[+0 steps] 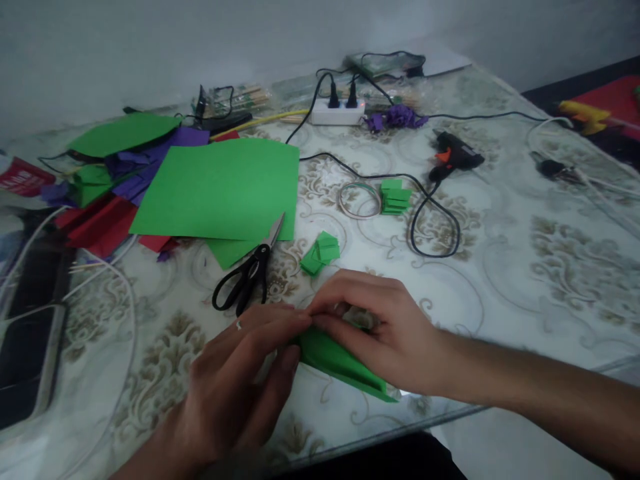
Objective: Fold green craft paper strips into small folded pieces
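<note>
Left hand (235,380), right hand (395,327): fingers pinching green paper (345,365); likely light, easily creased, best held by edge. Scissors (254,265) at 10 o'clock.

Green paper (343,365) (folded, it seems) slants near the table edge (400,428).

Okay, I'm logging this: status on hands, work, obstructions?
Left hand, right hand: both pinching folded green paper. Black-handled metal scissors: close beyond left hand, apart from that piece.
</note>
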`<action>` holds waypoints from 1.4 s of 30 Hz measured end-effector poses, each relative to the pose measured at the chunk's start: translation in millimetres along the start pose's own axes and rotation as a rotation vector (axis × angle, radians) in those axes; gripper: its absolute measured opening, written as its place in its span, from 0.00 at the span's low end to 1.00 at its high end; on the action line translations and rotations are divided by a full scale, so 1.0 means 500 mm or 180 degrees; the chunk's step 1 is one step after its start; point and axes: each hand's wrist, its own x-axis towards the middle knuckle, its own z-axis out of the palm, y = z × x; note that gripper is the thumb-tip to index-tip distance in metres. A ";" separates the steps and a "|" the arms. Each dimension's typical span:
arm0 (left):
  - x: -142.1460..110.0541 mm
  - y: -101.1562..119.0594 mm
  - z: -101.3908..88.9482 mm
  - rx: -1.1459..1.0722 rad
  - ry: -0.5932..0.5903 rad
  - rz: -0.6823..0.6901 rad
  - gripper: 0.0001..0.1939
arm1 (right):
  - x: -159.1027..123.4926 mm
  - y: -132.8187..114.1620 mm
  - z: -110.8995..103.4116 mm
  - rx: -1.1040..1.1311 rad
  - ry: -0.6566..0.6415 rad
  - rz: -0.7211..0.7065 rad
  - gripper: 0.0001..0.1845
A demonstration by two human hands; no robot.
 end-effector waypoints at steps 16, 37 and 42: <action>-0.003 -0.010 -0.010 0.0272 -0.0144 0.0030 0.25 | 0.001 0.006 0.011 0.0828 -0.0078 0.1222 0.07; 0.005 -0.013 -0.024 -0.0053 -0.0651 0.0259 0.17 | 0.001 -0.001 -0.005 0.0570 -0.0844 0.1141 0.06; 0.001 -0.006 -0.025 -0.0200 -0.0716 -0.0043 0.20 | 0.003 -0.001 -0.005 0.0622 -0.0907 0.1218 0.05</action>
